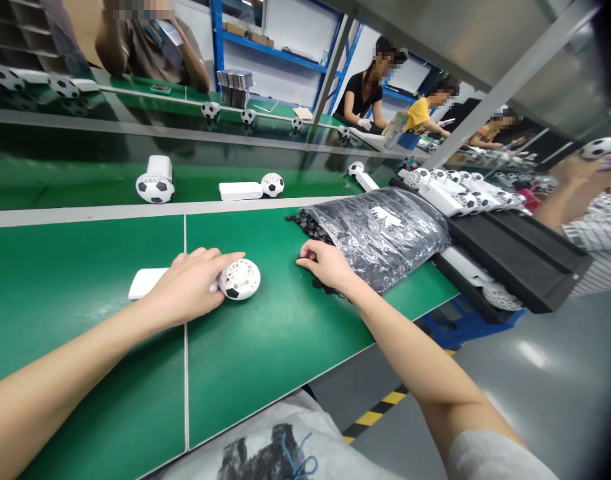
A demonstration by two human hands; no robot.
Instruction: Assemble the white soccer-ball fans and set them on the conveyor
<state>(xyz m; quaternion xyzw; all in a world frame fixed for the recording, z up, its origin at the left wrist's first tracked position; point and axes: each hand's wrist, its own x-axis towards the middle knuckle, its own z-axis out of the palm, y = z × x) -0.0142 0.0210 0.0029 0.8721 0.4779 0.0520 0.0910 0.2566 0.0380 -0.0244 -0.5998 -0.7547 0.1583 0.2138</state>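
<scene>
On the green bench my left hand point(192, 283) is closed round a white handheld fan whose round head point(240, 279) is patterned like a football. The fan lies flat, its white handle end point(148, 283) showing beyond my wrist and its middle covered by my fingers. My right hand point(328, 265) is pinched at the mouth of a clear plastic bag point(385, 230) full of small black parts point(312, 227). A small dark piece seems to show between its thumb and forefinger, though its shape is unclear.
Football-headed fans point(155, 180) lie on the belt point(195, 167) beyond the bench edge. At right, black trays point(515, 247) with several fans overhang the bench. A slanted metal post point(510, 80) rises behind them. Co-workers sit across the line, and another person's arm point(560, 190) is at far right.
</scene>
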